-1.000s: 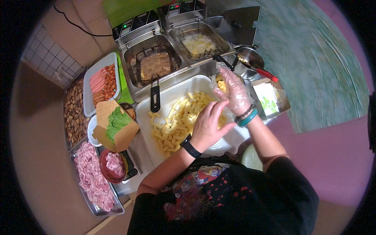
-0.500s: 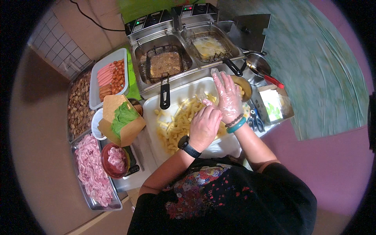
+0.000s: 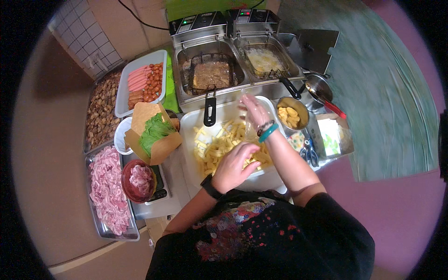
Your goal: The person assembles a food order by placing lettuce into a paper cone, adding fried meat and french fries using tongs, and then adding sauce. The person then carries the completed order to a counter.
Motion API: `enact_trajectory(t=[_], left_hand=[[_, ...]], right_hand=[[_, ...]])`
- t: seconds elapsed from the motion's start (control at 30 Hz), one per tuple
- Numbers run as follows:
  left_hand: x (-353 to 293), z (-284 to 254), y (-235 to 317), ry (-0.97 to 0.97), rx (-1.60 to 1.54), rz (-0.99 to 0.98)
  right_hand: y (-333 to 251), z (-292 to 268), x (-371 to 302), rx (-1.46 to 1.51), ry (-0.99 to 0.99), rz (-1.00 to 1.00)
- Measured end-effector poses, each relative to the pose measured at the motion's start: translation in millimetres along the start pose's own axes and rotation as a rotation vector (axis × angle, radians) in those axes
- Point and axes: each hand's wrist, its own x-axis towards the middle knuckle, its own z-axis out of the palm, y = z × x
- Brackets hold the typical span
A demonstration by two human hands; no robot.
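My right hand (image 3: 256,112), in a clear plastic glove with a dark bracelet and a teal bangle at the wrist, hovers above the far right part of a white tub (image 3: 187,140). Its fingers are stretched out and hold nothing, slightly blurred. My bare left hand (image 3: 236,166), with a black watch, is over the tub's near side, fingers curved and thumb apart, apart from the right hand. Pale yellow potato fries (image 3: 219,145) lie heaped in the tub. Right of it, a round metal bowl (image 3: 305,122) contains yellow pieces.
Behind the tub stand two fryers (image 3: 186,100) with baskets in bubbling oil. To the left are an open carton with lettuce (image 3: 154,133), a sausage tray (image 3: 120,100), raw meat (image 3: 109,191) and a red-brown bowl (image 3: 126,184). Scissors (image 3: 309,151) lie at right.
My left hand has come away from the right wrist and opened, moving toward me. My right hand has shifted left. The whole view has moved slightly.
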Motion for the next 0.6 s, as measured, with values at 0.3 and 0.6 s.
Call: enact_trajectory(t=[0.3, 0.6], left_hand=[[-94.7, -92.3, -62.6, 1.07, 0.239, -0.109], [-123.5, -141.9, -126.2, 1.032, -0.171, -0.489]], right_hand=[[-20.0, 83.5, 34.2, 0.846, -0.301, 0.68], [26.3, 62.8, -5.4, 0.204, -0.255, 0.229]])
